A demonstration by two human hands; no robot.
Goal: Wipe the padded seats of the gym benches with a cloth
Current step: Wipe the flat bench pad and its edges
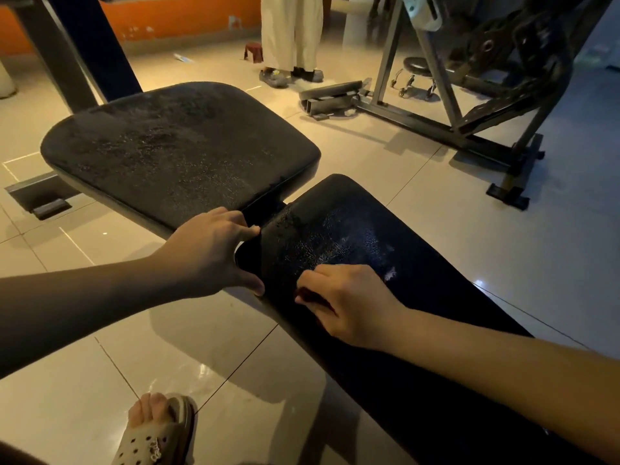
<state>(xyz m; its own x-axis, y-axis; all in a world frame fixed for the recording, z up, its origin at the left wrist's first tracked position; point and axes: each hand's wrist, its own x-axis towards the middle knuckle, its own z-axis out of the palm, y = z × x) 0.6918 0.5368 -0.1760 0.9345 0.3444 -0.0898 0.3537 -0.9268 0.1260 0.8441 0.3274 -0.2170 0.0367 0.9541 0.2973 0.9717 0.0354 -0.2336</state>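
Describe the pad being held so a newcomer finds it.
The black bench mid-view has two pads. Take the long narrow pad running to the lower right, with the left hand gripping its end. Unlike the wide dusty pad beside it, it looks glossy.

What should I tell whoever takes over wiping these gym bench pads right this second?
Left hand: grips the near corner of the long pad, fingers and thumb round its edge.
Right hand: rests on that pad, fingers curled. Something dark shows under them, but it is unclear whether that is the cloth.
Wide seat pad: just beyond, across a narrow gap.
Done: hard to judge, since both pads show pale specks.
Left: wipe both pads.
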